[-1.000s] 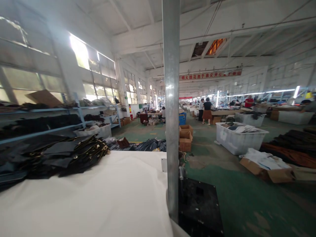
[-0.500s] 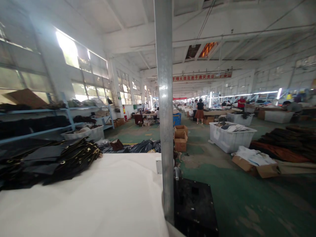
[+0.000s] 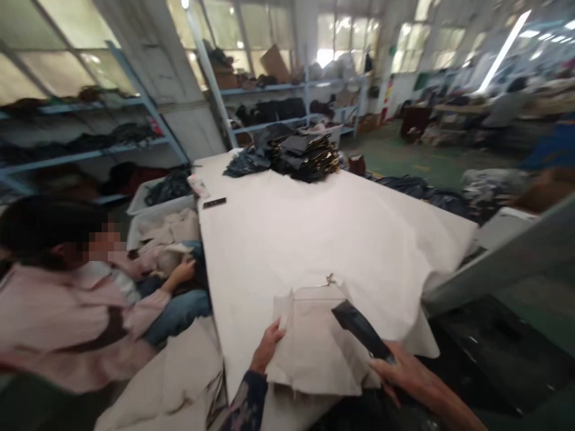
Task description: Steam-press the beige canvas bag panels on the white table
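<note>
A beige cloth bag (image 3: 321,335) lies at the near end of the white-covered table (image 3: 287,233), with a small metal clasp (image 3: 330,279) at its far edge. My left hand (image 3: 268,344) pinches the bag's left side between thumb and fingers. In my right hand (image 3: 399,368) is a black hand tool (image 3: 362,329) with a wide, flat end, slanting over the bag's right part. Blur hides the tool's exact kind. The fingers of that hand are close to the bag's lower right corner.
A co-worker in a pink top (image 3: 67,311) sits at the left, handling beige cloth. More beige pieces (image 3: 179,371) lie beside the table. Dark stacked pieces (image 3: 300,155) rest at its far end. A metal post (image 3: 507,263) and a black box (image 3: 503,347) stand at right.
The view has swung left and down from the hall and post to the table. Both hands, the bag, the black tool and the seated co-worker now show.
</note>
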{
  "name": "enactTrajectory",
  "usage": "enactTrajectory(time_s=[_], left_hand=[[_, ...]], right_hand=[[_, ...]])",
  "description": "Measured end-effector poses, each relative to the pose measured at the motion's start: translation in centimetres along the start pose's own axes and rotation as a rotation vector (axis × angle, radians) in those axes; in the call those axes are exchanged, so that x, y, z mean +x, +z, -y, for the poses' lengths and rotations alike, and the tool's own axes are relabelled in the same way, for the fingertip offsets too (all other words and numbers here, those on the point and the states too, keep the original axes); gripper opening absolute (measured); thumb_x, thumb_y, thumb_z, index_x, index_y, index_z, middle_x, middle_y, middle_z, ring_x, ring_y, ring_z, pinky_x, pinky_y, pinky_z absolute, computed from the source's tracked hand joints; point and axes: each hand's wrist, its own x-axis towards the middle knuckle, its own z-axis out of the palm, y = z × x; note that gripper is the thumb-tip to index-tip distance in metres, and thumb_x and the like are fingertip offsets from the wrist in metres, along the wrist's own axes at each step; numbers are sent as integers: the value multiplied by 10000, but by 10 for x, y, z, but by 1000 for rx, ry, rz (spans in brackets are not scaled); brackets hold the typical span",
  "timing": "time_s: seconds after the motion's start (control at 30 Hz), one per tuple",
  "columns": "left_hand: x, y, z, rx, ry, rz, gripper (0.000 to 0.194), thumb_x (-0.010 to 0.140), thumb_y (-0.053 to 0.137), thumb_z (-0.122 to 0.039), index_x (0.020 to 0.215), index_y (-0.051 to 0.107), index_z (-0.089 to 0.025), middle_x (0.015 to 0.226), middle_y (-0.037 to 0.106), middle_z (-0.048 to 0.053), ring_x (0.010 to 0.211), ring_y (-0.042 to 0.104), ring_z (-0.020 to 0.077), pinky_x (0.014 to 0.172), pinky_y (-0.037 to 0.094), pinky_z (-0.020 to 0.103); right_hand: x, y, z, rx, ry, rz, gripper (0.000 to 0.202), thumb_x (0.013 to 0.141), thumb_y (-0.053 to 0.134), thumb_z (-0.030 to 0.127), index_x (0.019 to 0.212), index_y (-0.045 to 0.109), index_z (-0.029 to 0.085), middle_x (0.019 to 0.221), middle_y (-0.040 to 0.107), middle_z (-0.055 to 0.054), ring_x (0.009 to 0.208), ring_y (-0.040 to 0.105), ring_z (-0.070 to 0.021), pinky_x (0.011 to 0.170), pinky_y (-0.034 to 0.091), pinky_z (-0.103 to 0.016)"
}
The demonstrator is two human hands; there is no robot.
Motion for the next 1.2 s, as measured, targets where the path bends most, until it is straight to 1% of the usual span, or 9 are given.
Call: enactTrajectory(time_s=[0.03,0.1,0.27,0.37,0.47,0.63,0.8,1.0,1.2], left_hand=[[-7,-11,8,-46,0,-36,398,763,680,-280,1124,591,-135,1068,665,89,938,635,253,798,516,394],[-13,-18,24,-149,5,-66,531,658,733,-220,1158,591,-114,985,713,104,912,657,283,782,515,371],[-14,-9,48,-306,-2,-86,645,630,694,-139,1253,528,-115,974,725,113,860,679,265,732,530,330],[-13,-14,55,-336,0,-64,663,626,691,-131,1266,518,-126,991,721,119,789,689,249,665,534,305],[-12,-20,61,-367,-2,-56,678,615,696,-119,1268,515,-124,997,720,125,766,692,244,656,534,302],[-9,-24,69,-450,-6,-33,737,587,687,-96,1295,486,-147,1032,712,119,898,677,280,756,529,338],[-7,-25,72,-465,2,-26,730,581,672,-98,1287,498,-153,1054,703,116,944,660,299,786,522,359],[-6,-27,78,-454,-10,-119,768,561,680,-125,1304,486,-144,1058,697,116,976,640,307,826,505,380],[-5,-28,81,-458,3,-128,758,579,677,-129,1311,480,-144,1031,705,111,936,654,294,814,506,371]], right_hand=[[6,1,2,-22,-2,41,310,824,552,468,791,508,163,427,506,69,326,453,-89,332,369,-187],[13,4,9,-46,-1,108,321,822,544,482,757,482,174,415,504,65,319,447,-87,334,358,-185],[23,17,35,-56,29,234,300,821,565,437,691,475,181,425,504,59,339,447,-78,344,358,-167],[39,26,44,-21,55,297,320,808,579,439,652,475,180,419,497,56,337,438,-75,341,375,-166],[61,33,44,21,89,361,353,805,577,465,628,476,177,418,482,55,343,438,-77,338,392,-168],[98,43,31,71,99,437,346,777,611,471,657,489,170,483,503,49,366,458,-79,336,413,-176],[126,54,29,69,95,452,353,772,614,473,646,502,163,478,510,45,368,458,-81,338,420,-183],[154,52,34,80,67,372,375,787,585,509,661,496,168,470,496,50,385,465,-77,359,414,-167],[138,37,34,82,102,416,366,763,609,507,684,480,174,502,492,55,379,466,-84,342,430,-193]])
